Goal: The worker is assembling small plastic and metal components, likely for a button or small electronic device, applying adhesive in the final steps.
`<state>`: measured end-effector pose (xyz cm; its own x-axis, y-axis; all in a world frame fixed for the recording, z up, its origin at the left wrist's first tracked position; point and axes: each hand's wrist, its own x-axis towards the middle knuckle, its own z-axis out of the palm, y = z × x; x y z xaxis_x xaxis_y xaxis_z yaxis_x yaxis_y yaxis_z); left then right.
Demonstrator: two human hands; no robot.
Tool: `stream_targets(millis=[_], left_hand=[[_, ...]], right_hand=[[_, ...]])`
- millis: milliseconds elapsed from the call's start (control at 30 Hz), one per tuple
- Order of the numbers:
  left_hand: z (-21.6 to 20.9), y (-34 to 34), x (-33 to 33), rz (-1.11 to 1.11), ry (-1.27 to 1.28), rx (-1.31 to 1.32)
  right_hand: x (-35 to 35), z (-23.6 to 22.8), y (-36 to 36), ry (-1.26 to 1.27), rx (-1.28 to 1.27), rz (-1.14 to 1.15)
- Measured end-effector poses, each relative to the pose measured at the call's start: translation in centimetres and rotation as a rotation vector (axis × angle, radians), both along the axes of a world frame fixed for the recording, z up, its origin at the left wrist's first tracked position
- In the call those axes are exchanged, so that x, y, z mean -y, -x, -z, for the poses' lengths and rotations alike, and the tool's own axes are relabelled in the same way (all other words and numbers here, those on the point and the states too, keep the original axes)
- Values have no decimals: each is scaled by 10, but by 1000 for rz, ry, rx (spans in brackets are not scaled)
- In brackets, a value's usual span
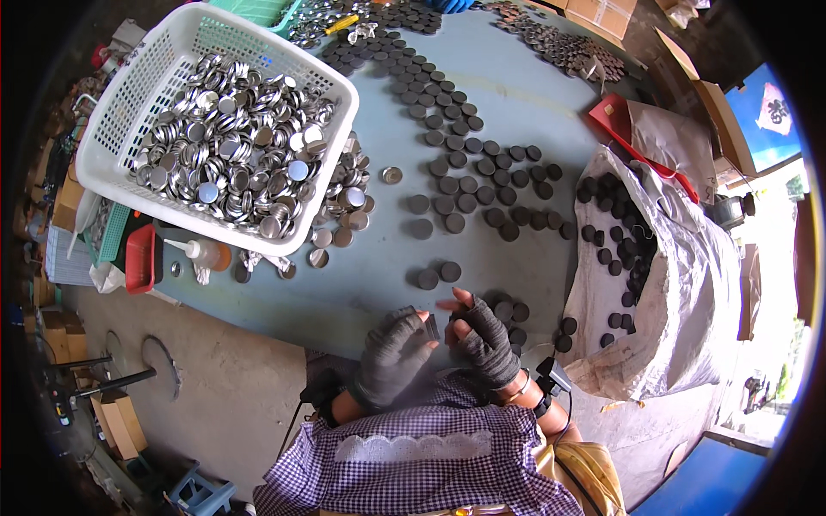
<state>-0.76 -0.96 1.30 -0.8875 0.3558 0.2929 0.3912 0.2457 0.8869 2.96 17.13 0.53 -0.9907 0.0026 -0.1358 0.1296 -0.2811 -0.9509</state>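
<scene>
My left hand (396,357), in a grey fingerless glove, pinches a small dark round disc (433,328) on edge between its fingertips. Close by on the right is my right hand (486,342), gloved the same way, its fingers apart and nothing visible in them. A narrow gap separates it from the disc. Just beyond the hands, a pair of dark discs (439,275) lies flat on the blue-grey table (361,297). More dark discs (512,311) sit beside my right hand, partly covered by it. A long spread of such discs (465,185) runs toward the far side.
A white plastic basket (331,163) heaped with shiny metal caps (232,146) stands at the left, with loose caps beside it. A squeeze bottle (205,253) and red tray (140,258) are near the left edge. At right, a white sack (680,284) holds dark discs beside a red dustpan (615,120).
</scene>
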Motion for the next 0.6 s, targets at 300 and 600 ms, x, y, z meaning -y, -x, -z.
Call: stream_targets(millis=[300, 600], left_hand=[[7, 5, 4, -34, -27, 48], [15, 21, 8, -83, -36, -100]], right_hand=[[-17, -5, 6, -213, 176, -62], [-5, -5, 53, -204, 129, -315]])
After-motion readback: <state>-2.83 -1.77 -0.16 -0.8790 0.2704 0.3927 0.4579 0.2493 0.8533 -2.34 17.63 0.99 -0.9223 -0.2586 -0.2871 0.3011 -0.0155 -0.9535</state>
